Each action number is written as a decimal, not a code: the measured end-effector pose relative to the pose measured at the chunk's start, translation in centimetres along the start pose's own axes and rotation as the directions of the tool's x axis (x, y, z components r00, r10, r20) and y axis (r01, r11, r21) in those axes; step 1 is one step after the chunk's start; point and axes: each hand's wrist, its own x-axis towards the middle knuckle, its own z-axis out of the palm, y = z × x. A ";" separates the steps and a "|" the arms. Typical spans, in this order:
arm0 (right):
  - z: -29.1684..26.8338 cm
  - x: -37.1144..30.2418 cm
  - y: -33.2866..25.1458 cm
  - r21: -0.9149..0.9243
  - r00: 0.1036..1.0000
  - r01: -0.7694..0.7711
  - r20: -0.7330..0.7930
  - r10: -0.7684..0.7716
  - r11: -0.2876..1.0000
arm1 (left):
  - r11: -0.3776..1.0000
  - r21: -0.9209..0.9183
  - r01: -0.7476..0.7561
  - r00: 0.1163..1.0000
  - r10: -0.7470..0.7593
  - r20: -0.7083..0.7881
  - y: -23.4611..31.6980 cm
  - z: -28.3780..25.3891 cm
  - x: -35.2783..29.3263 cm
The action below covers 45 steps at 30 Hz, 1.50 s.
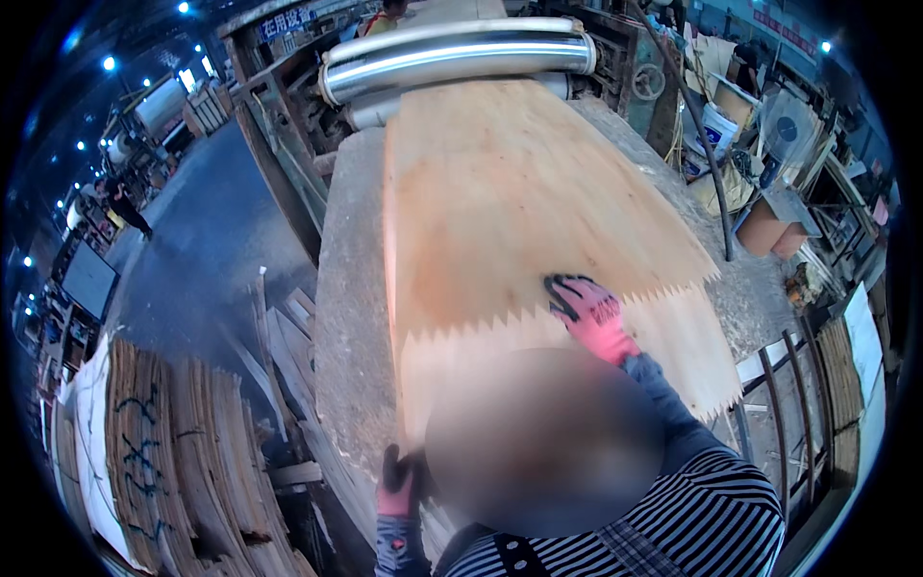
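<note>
A broad wood veneer sheet [500,192] reaches back to the metal rollers [461,65]. Its saw-toothed near edge lies over a paler veneer sheet [663,337], which also has a jagged edge. Gloved in pink and black, my right hand [588,313] rests on the upper sheet by the toothed edge, fingers spread. My left hand [396,486], in a matching glove, is low at the paler sheet's near left corner. Its thumb shows on the outer side and its fingers seem closed on that corner; a blurred patch hides part of this area.
The sheets lie on a worn grey table [351,269]. Stacked veneer [183,452] stands at the near left, another stack [838,404] at the right. A dark rod [707,144] slants beside the table. Cardboard boxes [769,226] and a white bucket [716,130] sit far right.
</note>
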 end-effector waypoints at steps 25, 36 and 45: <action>-8.1 -28.3 -3.9 0.020 0.955 -0.272 0.130 0.267 0.962 | 0.954 -0.219 -0.202 0.581 0.297 0.758 12.2 6.2 -6.5; -13.4 -20.8 -10.4 -0.041 0.997 -0.041 0.067 0.044 0.998 | 0.973 -0.086 -0.215 0.886 0.231 0.403 1.6 -0.5 -1.0; -5.1 -4.3 -4.0 -0.120 0.997 0.080 -0.014 -0.082 0.990 | 0.887 0.455 -0.082 0.991 0.023 0.133 -2.1 2.9 -1.9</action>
